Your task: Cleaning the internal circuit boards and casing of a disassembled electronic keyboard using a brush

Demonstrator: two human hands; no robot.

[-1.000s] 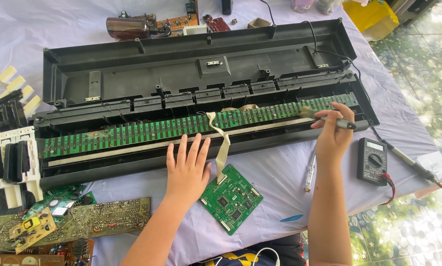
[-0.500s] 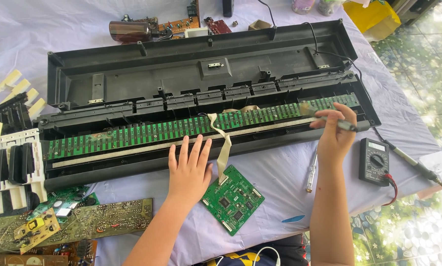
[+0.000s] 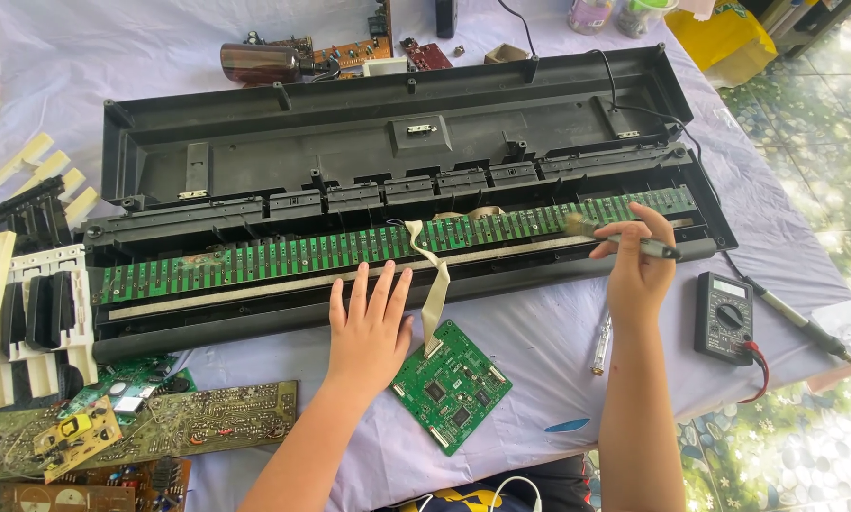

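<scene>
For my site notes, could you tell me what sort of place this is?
Probably an informal electronics repair spot: an opened keyboard case with its long green circuit strip exposed, loose circuit boards and a multimeter lie on a cloth-covered table.

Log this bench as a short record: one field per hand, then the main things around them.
left hand: flat, palm down on front edge of the opened keyboard case
right hand: holds a small brush over the long green contact board
ribbon cable: runs from long board to small green circuit board
multimeter: on cloth, right of right hand
loose key blocks: far left
</scene>
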